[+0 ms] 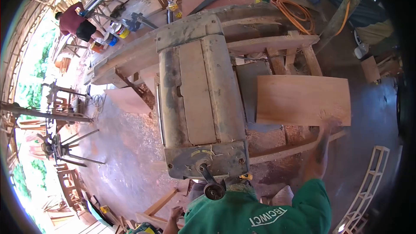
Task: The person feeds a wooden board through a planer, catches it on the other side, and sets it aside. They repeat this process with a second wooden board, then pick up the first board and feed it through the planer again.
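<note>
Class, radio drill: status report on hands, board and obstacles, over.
Right hand grips board at near edge. Left hand low by scrap wood, grip unclear. Machine close beside board.

Hard daylight pours in from the open left side and washes out the greenery there. The floor [130,156] is evenly lit, with soft shadows. Fisheye bends the edges, and the corners are black. The right hand [329,123] is smeared by motion blur.

White lettering on green shirt [265,217] – roughly "BCIWCI", seen upside down
</note>
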`<action>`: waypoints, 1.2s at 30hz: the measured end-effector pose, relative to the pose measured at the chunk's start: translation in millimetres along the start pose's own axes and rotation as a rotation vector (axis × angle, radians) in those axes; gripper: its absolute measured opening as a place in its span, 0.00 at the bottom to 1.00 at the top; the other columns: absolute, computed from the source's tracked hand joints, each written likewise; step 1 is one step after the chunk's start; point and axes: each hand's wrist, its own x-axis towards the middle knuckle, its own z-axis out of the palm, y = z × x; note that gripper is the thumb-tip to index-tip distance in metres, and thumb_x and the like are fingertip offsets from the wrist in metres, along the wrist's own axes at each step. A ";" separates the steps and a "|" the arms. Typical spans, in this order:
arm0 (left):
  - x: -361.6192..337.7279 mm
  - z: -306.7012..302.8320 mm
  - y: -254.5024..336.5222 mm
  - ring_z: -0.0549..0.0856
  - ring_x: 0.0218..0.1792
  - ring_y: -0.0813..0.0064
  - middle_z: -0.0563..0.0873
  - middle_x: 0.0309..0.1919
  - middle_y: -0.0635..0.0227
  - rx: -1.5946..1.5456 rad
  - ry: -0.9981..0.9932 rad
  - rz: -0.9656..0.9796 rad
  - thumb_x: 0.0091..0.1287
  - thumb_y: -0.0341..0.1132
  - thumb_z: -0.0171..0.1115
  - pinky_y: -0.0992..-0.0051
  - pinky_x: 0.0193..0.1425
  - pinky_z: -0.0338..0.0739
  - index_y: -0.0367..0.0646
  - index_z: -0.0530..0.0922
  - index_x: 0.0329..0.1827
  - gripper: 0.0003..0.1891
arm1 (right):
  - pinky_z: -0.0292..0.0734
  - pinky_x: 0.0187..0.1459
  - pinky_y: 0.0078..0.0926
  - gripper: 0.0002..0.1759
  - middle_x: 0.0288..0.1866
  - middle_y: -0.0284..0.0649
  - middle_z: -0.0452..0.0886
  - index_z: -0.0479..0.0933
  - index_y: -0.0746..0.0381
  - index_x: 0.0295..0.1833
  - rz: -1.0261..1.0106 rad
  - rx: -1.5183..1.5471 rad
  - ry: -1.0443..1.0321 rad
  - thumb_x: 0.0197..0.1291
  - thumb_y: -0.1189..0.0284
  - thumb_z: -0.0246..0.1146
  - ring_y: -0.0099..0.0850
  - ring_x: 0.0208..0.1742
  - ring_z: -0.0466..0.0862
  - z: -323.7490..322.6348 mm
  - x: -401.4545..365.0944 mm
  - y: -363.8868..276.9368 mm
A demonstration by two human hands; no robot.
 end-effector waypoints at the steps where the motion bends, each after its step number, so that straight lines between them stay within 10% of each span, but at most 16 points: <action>1: 9.0 -4.6 -3.3 0.78 0.23 0.73 0.79 0.25 0.67 -0.003 -0.015 0.020 0.58 0.34 0.60 0.74 0.23 0.73 0.38 0.76 0.44 0.13 | 0.71 0.52 0.41 0.26 0.54 0.60 0.72 0.71 0.75 0.53 0.005 -0.020 0.000 0.61 0.62 0.46 0.50 0.52 0.75 11.1 11.4 22.3; 4: 39.6 -24.5 -1.3 0.78 0.22 0.74 0.78 0.23 0.68 -0.092 -0.053 0.136 0.58 0.33 0.60 0.76 0.22 0.72 0.37 0.78 0.41 0.11 | 0.74 0.50 0.30 0.25 0.59 0.52 0.69 0.65 0.71 0.59 0.127 0.352 -0.505 0.61 0.64 0.52 0.38 0.53 0.76 46.4 41.0 89.8; 6: 31.4 -30.2 43.6 0.77 0.19 0.76 0.78 0.20 0.69 0.067 0.055 0.146 0.58 0.33 0.59 0.77 0.22 0.71 0.38 0.79 0.35 0.07 | 0.68 0.57 0.34 0.29 0.56 0.57 0.71 0.63 0.74 0.60 0.856 1.317 0.333 0.60 0.63 0.51 0.42 0.55 0.75 58.9 35.1 133.2; 10: 55.5 -61.6 130.4 0.72 0.19 0.80 0.76 0.18 0.71 0.187 0.218 0.571 0.60 0.33 0.55 0.77 0.20 0.63 0.38 0.76 0.27 0.07 | 0.68 0.58 0.32 0.26 0.60 0.51 0.69 0.60 0.73 0.62 0.724 1.138 0.560 0.61 0.70 0.49 0.40 0.56 0.74 139.8 45.0 250.6; 14: 30.6 -80.2 243.5 0.75 0.38 0.79 0.77 0.40 0.66 -0.162 0.181 0.907 0.63 0.31 0.55 0.78 0.42 0.73 0.33 0.68 0.58 0.21 | 0.70 0.57 0.28 0.25 0.62 0.43 0.69 0.59 0.64 0.66 0.391 1.123 0.756 0.62 0.72 0.47 0.38 0.57 0.74 163.7 42.8 407.4; 16: -18.7 -62.9 303.6 0.75 0.37 0.79 0.77 0.38 0.65 -0.270 0.221 1.084 0.63 0.31 0.55 0.77 0.42 0.74 0.33 0.69 0.57 0.20 | 0.76 0.40 0.28 0.22 0.57 0.49 0.72 0.64 0.74 0.59 0.274 0.961 1.029 0.60 0.76 0.47 0.34 0.39 0.79 79.2 31.0 480.7; 19: -101.1 -38.2 359.1 0.79 0.45 0.70 0.79 0.43 0.55 -0.190 0.110 1.265 0.64 0.29 0.53 0.74 0.49 0.78 0.33 0.69 0.57 0.18 | 0.69 0.49 0.34 0.24 0.55 0.52 0.73 0.68 0.72 0.57 0.093 0.955 0.995 0.62 0.66 0.45 0.40 0.46 0.77 -40.3 -18.5 519.9; 22: -119.7 -36.1 365.2 0.79 0.49 0.66 0.81 0.45 0.58 0.006 -0.173 1.866 0.54 0.17 0.57 0.69 0.53 0.75 0.43 0.74 0.50 0.20 | 0.62 0.57 0.39 0.28 0.53 0.56 0.74 0.71 0.71 0.54 -0.076 1.014 0.866 0.64 0.57 0.44 0.47 0.53 0.74 -182.6 -100.6 515.8; 25: -173.6 -52.8 361.1 0.78 0.48 0.61 0.75 0.50 0.52 0.119 -0.635 1.904 0.60 0.35 0.60 0.65 0.53 0.73 0.36 0.69 0.57 0.23 | 0.63 0.57 0.44 0.33 0.48 0.56 0.76 0.72 0.71 0.52 -0.393 1.067 0.538 0.62 0.49 0.45 0.50 0.50 0.75 -311.9 -189.9 511.4; 27: -190.0 -74.8 354.5 0.75 0.52 0.55 0.72 0.54 0.48 0.173 -0.793 2.054 0.62 0.46 0.59 0.60 0.55 0.70 0.36 0.58 0.65 0.34 | 0.66 0.49 0.46 0.37 0.38 0.54 0.76 0.73 0.71 0.46 -0.419 0.970 0.686 0.59 0.43 0.47 0.52 0.42 0.75 -365.3 -233.4 491.0; 32: -167.5 -131.5 317.9 0.72 0.54 0.44 0.68 0.53 0.36 0.401 -1.110 1.695 0.62 0.55 0.53 0.56 0.55 0.68 0.37 0.47 0.68 0.41 | 0.62 0.24 0.40 0.35 0.20 0.43 0.69 0.69 0.63 0.26 -0.686 1.132 0.552 0.49 0.37 0.55 0.44 0.19 0.70 -560.0 -321.6 448.5; 36: -144.2 -223.7 316.1 0.83 0.30 0.50 0.81 0.29 0.47 0.585 -0.628 1.352 0.59 0.56 0.58 0.61 0.34 0.78 0.36 0.66 0.52 0.31 | 0.66 0.24 0.34 0.30 0.19 0.40 0.71 0.73 0.64 0.31 -0.785 1.697 0.415 0.42 0.45 0.67 0.36 0.19 0.72 -671.3 -365.4 385.0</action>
